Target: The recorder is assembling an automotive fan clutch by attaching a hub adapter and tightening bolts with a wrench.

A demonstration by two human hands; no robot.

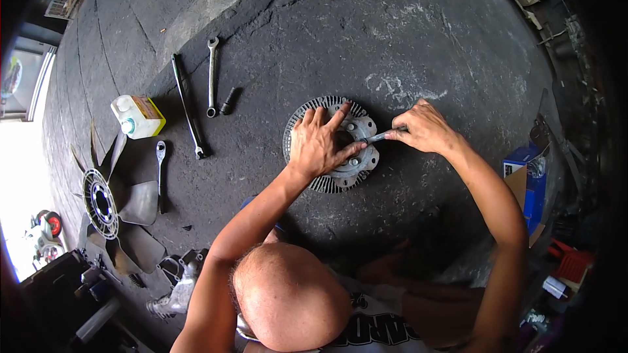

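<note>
A round, finned metal fan clutch (332, 185) lies on the dark floor in front of me, its hub plate and bolts facing up. My left hand (317, 138) rests on it with spread fingers over the fins, the thumb reaching to the hub near a bolt. On the right, my right hand (424, 127) is closed around the outer end of a grey wrench (377, 137). The wrench's inner end meets the hub close to my left thumb; the thumb partly hides how it sits there.
Left of the clutch lie a long bar (186, 104), a combination wrench (212, 77), a black socket (229, 100) and a ratchet (161, 176). A yellow-labelled jug (139, 117) stands near a fan (98, 202). A blue box (533, 186) sits at right.
</note>
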